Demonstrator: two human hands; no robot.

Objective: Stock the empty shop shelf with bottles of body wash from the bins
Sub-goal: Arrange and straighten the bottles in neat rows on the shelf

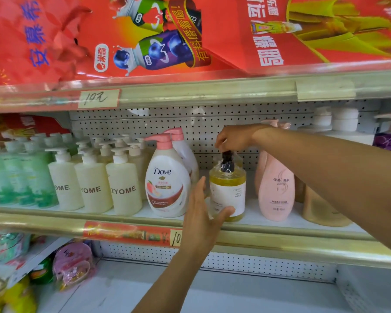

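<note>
A clear bottle of yellow body wash with a white label and a black pump wrapped in plastic stands on the middle shelf. My right hand pinches the wrapped pump from above. My left hand holds the bottle's lower left side, fingers straight along it and thumb across the front. A white Dove bottle stands just left of it and a pink bottle just right.
Cream ZYOME pump bottles and green bottles fill the shelf's left part. A tan bottle stands at the right behind my forearm. Red drink cartons sit on the shelf above. The lower shelf holds snack packets at its left.
</note>
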